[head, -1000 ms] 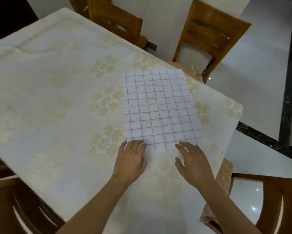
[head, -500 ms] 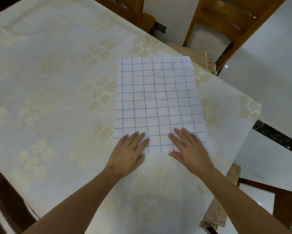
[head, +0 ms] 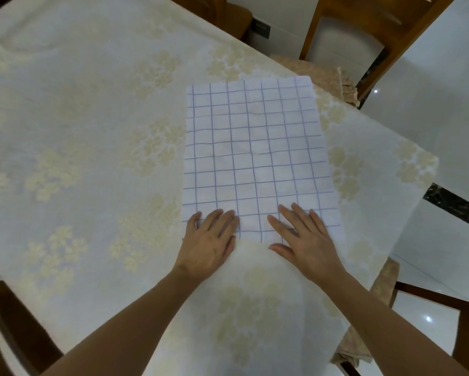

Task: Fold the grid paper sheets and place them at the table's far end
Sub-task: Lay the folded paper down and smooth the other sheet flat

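- Grid paper sheet [head: 257, 158]: flat and unfolded on the counter [head: 79, 137], near its right corner.
- Left hand [head: 210, 240]: fingers straight, pressed flat on the sheet's near-left edge.
- Right hand [head: 305, 237]: fingers spread, flat on the near-right edge.
- Counter: draped in a pale floral cloth.
- Wooden chair [head: 369, 25]: beyond the sheet, on a glossy white floor [head: 431, 104].

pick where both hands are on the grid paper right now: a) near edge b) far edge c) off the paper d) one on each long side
a: the left hand and right hand lie flat, fingers straight, on the near edge of the unfolded grid paper.
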Demonstrator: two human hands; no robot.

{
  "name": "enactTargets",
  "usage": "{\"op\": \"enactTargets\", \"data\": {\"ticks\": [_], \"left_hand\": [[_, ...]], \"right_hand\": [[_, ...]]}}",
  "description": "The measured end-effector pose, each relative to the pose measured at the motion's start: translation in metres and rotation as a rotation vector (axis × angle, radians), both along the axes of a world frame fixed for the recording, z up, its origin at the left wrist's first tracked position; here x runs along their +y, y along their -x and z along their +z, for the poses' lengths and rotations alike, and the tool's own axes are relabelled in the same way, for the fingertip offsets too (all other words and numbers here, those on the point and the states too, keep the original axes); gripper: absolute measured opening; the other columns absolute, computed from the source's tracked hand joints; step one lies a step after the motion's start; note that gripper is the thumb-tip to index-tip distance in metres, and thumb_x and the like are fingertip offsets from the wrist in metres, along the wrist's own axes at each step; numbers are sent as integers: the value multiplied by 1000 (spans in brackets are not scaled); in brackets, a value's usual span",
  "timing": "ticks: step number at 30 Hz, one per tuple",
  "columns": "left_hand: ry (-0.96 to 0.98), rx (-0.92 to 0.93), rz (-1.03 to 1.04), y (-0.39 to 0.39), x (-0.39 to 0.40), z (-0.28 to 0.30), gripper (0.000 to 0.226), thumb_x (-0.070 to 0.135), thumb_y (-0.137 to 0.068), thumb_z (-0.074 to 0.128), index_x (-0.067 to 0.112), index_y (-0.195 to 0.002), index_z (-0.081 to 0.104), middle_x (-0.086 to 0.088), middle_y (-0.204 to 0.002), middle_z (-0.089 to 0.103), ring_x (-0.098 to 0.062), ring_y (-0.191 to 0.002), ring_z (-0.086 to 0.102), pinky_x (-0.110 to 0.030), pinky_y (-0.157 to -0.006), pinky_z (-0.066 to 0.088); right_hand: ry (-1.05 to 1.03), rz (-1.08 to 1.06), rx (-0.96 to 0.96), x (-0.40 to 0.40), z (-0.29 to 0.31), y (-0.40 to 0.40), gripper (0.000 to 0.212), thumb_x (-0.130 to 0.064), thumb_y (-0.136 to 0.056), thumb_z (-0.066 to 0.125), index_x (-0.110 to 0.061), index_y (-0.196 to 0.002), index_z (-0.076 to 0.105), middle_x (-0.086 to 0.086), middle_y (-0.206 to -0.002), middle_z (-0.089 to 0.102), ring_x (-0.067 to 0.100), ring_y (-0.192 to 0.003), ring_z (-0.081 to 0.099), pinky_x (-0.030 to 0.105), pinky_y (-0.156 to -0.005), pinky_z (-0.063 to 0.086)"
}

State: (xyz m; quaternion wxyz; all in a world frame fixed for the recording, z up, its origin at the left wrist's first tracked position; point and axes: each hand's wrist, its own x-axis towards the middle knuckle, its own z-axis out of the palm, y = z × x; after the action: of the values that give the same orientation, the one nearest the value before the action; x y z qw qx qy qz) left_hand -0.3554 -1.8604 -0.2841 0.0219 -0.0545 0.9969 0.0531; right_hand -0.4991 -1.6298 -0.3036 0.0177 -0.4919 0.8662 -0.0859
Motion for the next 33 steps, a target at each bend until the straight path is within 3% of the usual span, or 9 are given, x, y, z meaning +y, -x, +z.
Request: {"op": "enactTargets", "data": {"ticks": [7, 11, 15, 17, 19, 22, 26, 29, 33], "left_hand": [[-48, -17, 118, 8, 5, 3, 46, 18, -88, 40, 19, -132, 55, 0, -137, 56, -24, -125, 50, -53, -102, 38], [-77, 12, 170, 13, 13, 6, 42, 16, -90, 58, 21, -131, 56, 1, -135, 58, -25, -122, 53, -53, -100, 40], [-71, 2, 192, 17, 8, 8, 55, 11, -81, 67, 20, -134, 54, -1, -135, 59, -27, -117, 55, -49, -93, 45], [-63, 10, 195, 17, 3, 8, 57, 12, -79, 69, 19, -134, 55, -2, -135, 59, -27, -116, 55, -46, -90, 45], [-55, 9, 182, 16, 0, 9, 58, 13, -78, 70, 18, -134, 55, -4, -137, 58, -29, -118, 55, -46, -90, 46], [-43, -6, 130, 9, 0, 7, 63, 11, -77, 71, 15, -138, 54, -7, -141, 56, -32, -125, 54, -49, -95, 47], [-43, 1, 51, -8, -1, 7, 69, 4, -73, 72, 12, -139, 53, -9, -143, 54, -34, -129, 53, -50, -101, 46], [-45, 11, 2, -25, 0, 8, 70, 2, -73, 71, 12, -140, 53, -9, -144, 53, -33, -130, 52, -49, -103, 45], [-61, 18, -33, -59, 9, 12, 71, 8, -72, 75, 13, -140, 53, -9, -142, 55, -31, -128, 54, -46, -104, 44]], "right_hand": [[28, -55, 56, -13, -3, -6, 54, -57, -101, 40, -26, -145, 50, 6, -152, 47, 29, -145, 35, 59, -112, 31], [27, -116, 74, -22, -2, -11, 58, -57, -100, 42, -25, -149, 44, 7, -152, 45, 30, -144, 36, 62, -111, 29], [16, -138, 77, -29, 0, -16, 61, -39, -94, 44, -21, -152, 37, 8, -153, 44, 33, -144, 36, 66, -110, 29], [40, -154, 90, -29, -1, -15, 67, -29, -87, 55, -18, -152, 38, 10, -153, 44, 33, -143, 37, 66, -109, 31], [89, -147, 109, -26, -4, -12, 72, -18, -82, 63, -16, -150, 40, 10, -152, 46, 33, -142, 40, 64, -108, 33], [121, -118, 114, -20, -7, -14, 67, -9, -86, 60, -20, -149, 42, 10, -152, 46, 32, -142, 39, 63, -109, 33], [84, -112, 108, -10, -2, -26, 61, -8, -89, 66, -23, -146, 48, 7, -152, 47, 30, -142, 40, 62, -108, 34], [54, -112, 88, -3, 8, -39, 55, -16, -93, 58, -24, -147, 47, 6, -151, 48, 29, -142, 41, 62, -108, 35], [-15, -125, 44, 7, 15, -71, 72, -10, -85, 73, -25, -148, 43, 5, -150, 49, 29, -142, 41, 61, -109, 36]]}}
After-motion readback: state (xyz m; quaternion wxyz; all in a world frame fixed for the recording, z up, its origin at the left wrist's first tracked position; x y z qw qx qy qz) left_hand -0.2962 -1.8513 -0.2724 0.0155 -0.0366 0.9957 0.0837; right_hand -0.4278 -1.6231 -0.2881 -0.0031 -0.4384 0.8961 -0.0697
